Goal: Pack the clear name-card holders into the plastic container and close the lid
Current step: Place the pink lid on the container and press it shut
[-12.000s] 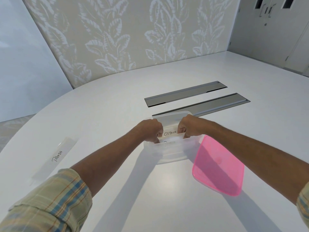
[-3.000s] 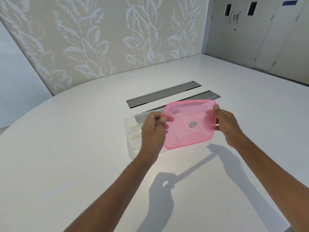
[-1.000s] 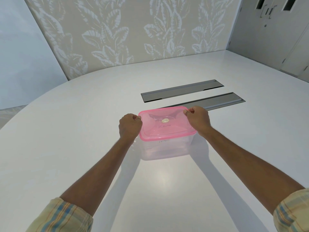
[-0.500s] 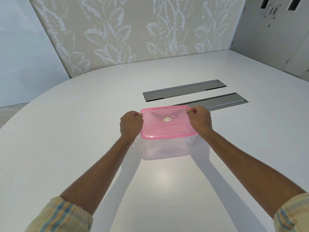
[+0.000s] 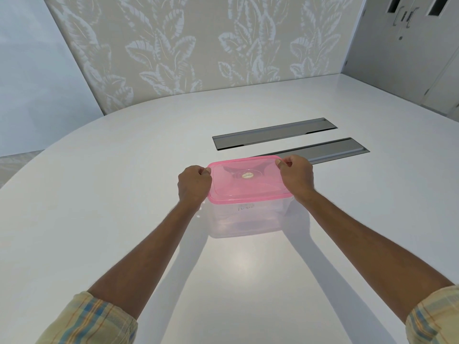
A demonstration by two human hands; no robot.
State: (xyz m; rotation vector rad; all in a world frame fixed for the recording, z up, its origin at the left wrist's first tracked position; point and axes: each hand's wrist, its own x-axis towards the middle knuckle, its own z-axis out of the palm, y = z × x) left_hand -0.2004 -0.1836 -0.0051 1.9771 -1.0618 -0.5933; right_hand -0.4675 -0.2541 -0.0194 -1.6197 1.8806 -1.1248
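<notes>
A clear plastic container stands on the white table with a translucent pink lid lying flat on top of it. My left hand is curled at the lid's left edge, thumb and fingers pinching the rim. My right hand grips the far right corner of the lid the same way. Through the container's front wall a name-card holder shows faintly, with handwriting I cannot read.
Two grey metal cable hatches are set flush in the white table just behind the container. A leaf-patterned wall runs along the table's far side, and grey double doors stand at the back right.
Three seconds ago both hands held the pink lid in the air above the open container. It now lies on the container, and over the last second the hands stay pressed at its sides.
</notes>
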